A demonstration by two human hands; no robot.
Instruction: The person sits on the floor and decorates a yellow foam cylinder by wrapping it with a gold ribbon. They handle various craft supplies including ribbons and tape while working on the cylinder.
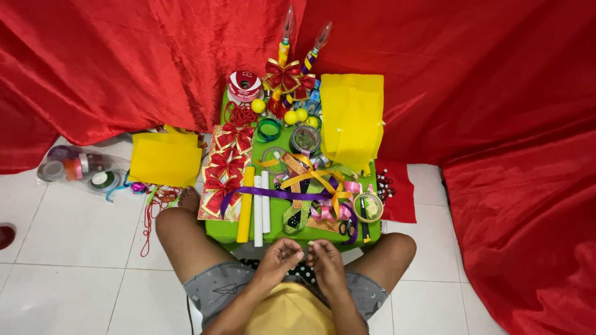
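Note:
My left hand [278, 259] and my right hand [327, 263] are held close together above my lap, just in front of the near edge of a small green table [217, 231]. The fingertips of both hands are pinched towards each other; whether something small sits between them is too small to tell. On the table right ahead lie a purple ribbon [273, 193], yellow and green ribbons [308, 180], a yellow roll [245, 208] and two white rolls [261, 208]. A pack of red bows [225, 167] lies at the table's left side.
Yellow paper sheets lie on the table's right [352, 118] and on the floor at left [164, 158]. A red ribbon spool [244, 87], small yellow balls [292, 116], tape rolls [369, 206] and two decorated bottles [285, 43] stand farther back. Red cloth [496, 124] drapes behind and right. A bag of tapes [74, 166] lies left.

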